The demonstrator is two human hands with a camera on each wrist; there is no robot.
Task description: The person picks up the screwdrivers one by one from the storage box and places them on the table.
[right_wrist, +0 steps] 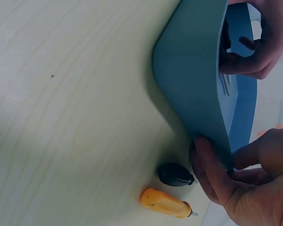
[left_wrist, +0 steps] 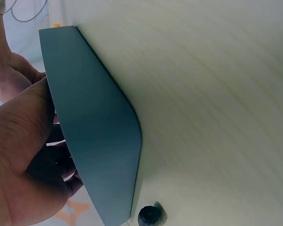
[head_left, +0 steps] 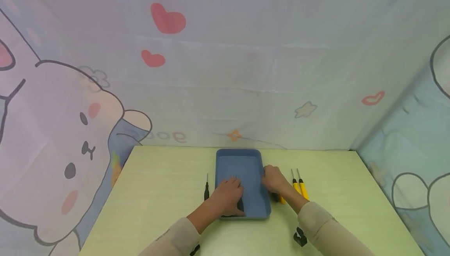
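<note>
A blue-grey tray [head_left: 251, 209] lies lengthwise in front of me. My left hand [head_left: 227, 195] reaches into its left side, fingers and thumb bent around dark-handled screwdrivers [head_left: 240, 205]. In the right wrist view, thin metal shafts [right_wrist: 225, 84] stick out beside that hand; most of the handles are hidden. My right hand [head_left: 275, 179] pinches the tray's right rim, with fingers [right_wrist: 210, 157] on the outer wall and the thumb side over the inside. The left wrist view shows the tray's outer wall [left_wrist: 89, 117] with the left hand [left_wrist: 23, 150] behind it.
Left of the tray lies a black-handled screwdriver [head_left: 206, 191]. At the right are a black handle [right_wrist: 174, 174], an orange handle [right_wrist: 165, 202] and yellow screwdrivers [head_left: 303, 188]. A small black part [head_left: 300, 237] lies near the right sleeve, another dark piece [head_left: 194, 250] by the left sleeve.
</note>
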